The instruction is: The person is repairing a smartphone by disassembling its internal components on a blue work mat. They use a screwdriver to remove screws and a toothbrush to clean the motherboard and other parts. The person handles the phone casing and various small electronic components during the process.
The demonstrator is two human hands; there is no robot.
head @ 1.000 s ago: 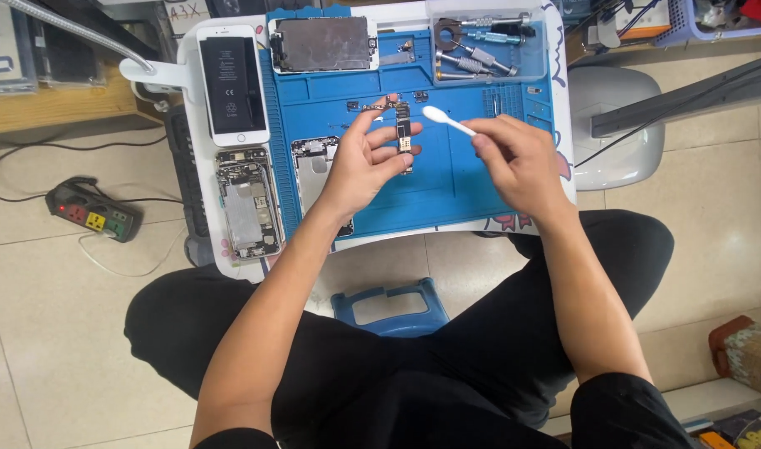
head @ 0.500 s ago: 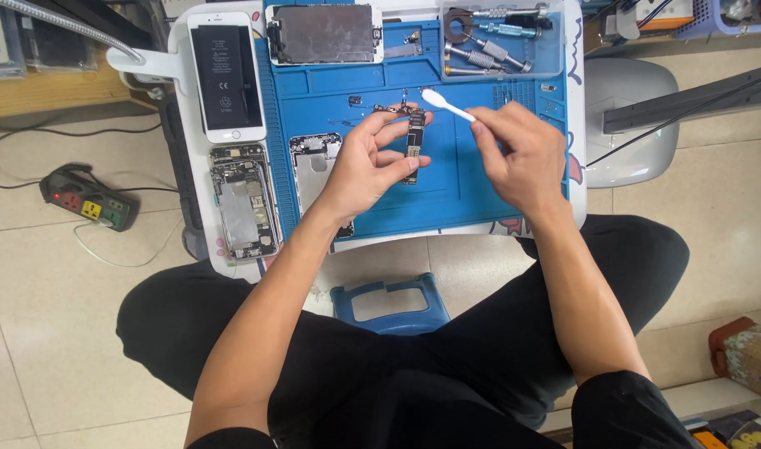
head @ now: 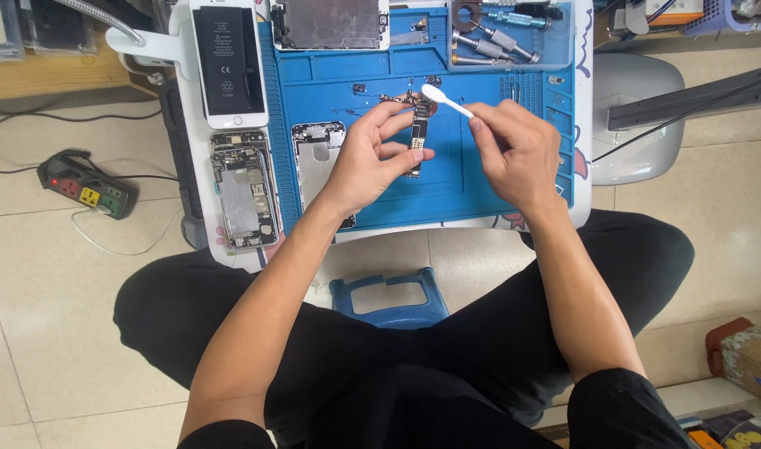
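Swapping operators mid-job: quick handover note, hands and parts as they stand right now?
Left hand: pinches the phone logic board above the blue mat.
Right hand: holds a white swab, its tip at the board's top end.
Opened phone body and screen panel lie left of the mat; screwdrivers in the tray at top.
Done: phone opened, board out. Left: cleaning, reassembly, by the look of it.
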